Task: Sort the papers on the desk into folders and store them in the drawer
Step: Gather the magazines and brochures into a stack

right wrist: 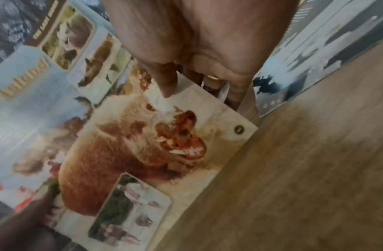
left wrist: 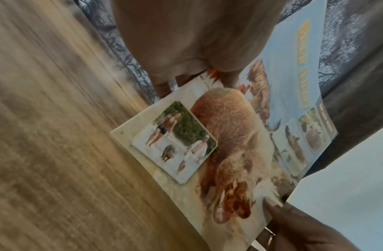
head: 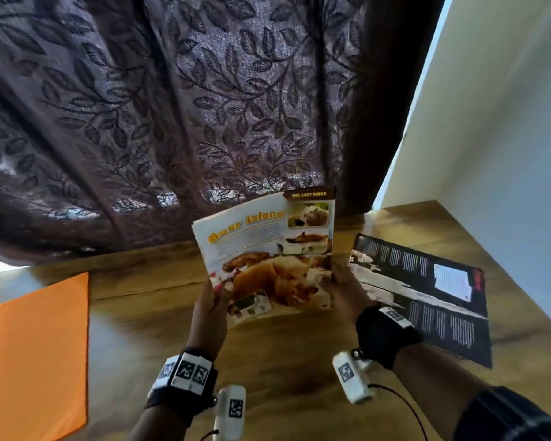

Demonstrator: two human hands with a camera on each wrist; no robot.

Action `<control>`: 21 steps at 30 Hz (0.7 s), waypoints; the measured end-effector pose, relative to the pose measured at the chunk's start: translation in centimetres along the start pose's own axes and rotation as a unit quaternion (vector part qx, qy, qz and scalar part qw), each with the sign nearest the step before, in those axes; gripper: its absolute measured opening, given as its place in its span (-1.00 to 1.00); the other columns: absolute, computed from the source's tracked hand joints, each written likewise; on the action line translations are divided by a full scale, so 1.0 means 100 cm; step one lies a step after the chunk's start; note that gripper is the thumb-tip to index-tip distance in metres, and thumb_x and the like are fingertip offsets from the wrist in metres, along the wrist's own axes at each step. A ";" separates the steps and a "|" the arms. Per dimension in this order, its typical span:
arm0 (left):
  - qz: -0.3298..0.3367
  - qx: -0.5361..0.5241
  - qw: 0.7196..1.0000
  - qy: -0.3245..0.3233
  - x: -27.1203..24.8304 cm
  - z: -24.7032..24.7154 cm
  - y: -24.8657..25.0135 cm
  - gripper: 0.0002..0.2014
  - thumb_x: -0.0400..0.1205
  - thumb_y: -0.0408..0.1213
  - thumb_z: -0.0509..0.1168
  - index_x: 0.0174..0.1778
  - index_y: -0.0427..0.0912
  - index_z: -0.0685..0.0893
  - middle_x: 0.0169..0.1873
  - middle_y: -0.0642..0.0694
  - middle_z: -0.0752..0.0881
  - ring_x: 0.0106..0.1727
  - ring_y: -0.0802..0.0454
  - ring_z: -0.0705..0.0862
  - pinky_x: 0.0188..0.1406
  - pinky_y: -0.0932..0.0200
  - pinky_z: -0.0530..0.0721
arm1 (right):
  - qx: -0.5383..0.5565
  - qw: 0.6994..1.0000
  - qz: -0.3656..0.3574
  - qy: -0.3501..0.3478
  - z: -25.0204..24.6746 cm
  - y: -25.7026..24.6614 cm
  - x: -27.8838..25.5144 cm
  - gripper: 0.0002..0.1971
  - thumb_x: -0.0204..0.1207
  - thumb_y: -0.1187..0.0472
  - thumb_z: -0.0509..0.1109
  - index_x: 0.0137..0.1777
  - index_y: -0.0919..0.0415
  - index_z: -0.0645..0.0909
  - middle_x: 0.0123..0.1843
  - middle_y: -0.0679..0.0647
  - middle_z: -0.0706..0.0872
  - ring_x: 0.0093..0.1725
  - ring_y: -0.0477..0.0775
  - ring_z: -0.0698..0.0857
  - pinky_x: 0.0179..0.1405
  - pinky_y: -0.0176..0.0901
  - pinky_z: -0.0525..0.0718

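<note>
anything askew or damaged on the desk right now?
Nothing damaged. The black printed sheet lies skewed on the wooden desk. The bear-photo page is held up by the left hand and right hand.

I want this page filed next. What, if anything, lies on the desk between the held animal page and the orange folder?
Nothing visible does. Both hands, left hand and right hand, hold the animal page above the desk, and bare wood runs from it to the orange folder on the left.
</note>
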State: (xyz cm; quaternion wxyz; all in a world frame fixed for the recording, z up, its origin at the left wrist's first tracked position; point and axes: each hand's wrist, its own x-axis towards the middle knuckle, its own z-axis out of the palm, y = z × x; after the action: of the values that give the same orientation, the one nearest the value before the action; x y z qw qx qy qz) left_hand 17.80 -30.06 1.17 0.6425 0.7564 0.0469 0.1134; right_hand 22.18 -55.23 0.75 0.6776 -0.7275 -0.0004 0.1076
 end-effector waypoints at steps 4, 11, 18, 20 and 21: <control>-0.009 0.019 1.000 0.006 0.001 -0.001 0.002 -0.76 0.76 -0.47 0.16 0.30 -0.18 0.58 -0.07 0.05 0.83 -0.07 0.24 0.79 -0.19 0.35 0.71 | -0.135 0.990 0.023 0.022 -0.001 0.009 -0.002 -0.53 0.66 0.32 0.29 0.56 0.11 0.43 0.48 0.06 0.57 0.44 0.12 0.56 0.43 0.08 0.51; -0.138 0.267 0.953 0.031 -0.008 -0.023 -0.033 -0.78 0.70 -0.33 0.23 0.27 -0.13 0.50 -0.09 -0.11 0.69 -0.07 -0.21 0.70 -0.16 0.01 0.58 | -0.240 0.965 0.090 -0.062 0.012 0.038 -0.004 -0.66 0.44 0.02 0.49 0.21 -0.01 0.68 0.15 -0.05 0.80 0.10 0.01 0.77 0.15 0.15 0.74; -0.199 0.345 0.917 -0.023 -0.028 -0.034 -0.046 -0.66 0.71 -0.15 0.25 0.40 -0.08 0.47 0.16 -0.32 0.74 0.08 -0.31 0.72 -0.07 -0.02 0.59 | -0.288 0.948 0.114 -0.077 0.015 0.053 -0.006 -0.47 0.19 -0.19 0.51 0.12 0.07 0.69 0.04 0.01 0.79 0.01 0.05 0.76 0.09 0.14 0.75; -0.215 0.355 0.910 -0.012 -0.029 -0.034 -0.048 -0.58 0.68 -0.10 0.29 0.44 -0.10 0.43 0.24 -0.35 0.71 0.15 -0.34 0.70 0.02 -0.11 0.65 | -0.299 0.944 0.126 -0.054 0.013 0.038 -0.016 -0.64 0.42 -0.03 0.53 0.13 0.14 0.67 0.03 0.05 0.76 0.02 0.10 0.74 0.05 0.06 0.73; -0.225 0.361 0.905 0.001 -0.030 -0.035 -0.048 -0.49 0.65 -0.05 0.32 0.50 -0.08 0.38 0.29 -0.35 0.67 0.20 -0.34 0.68 0.08 -0.15 0.65 | -0.300 0.944 0.131 -0.040 0.010 0.034 -0.021 -0.72 0.50 0.01 0.50 0.11 0.13 0.66 0.02 0.05 0.75 0.01 0.12 0.74 0.02 0.04 0.72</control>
State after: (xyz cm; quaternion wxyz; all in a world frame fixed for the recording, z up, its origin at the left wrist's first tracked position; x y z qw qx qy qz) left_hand 14.46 -26.58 -3.33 0.3335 0.9060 0.2541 -0.0583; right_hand 19.52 -54.78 -2.33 0.4074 -0.8859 0.0355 0.2190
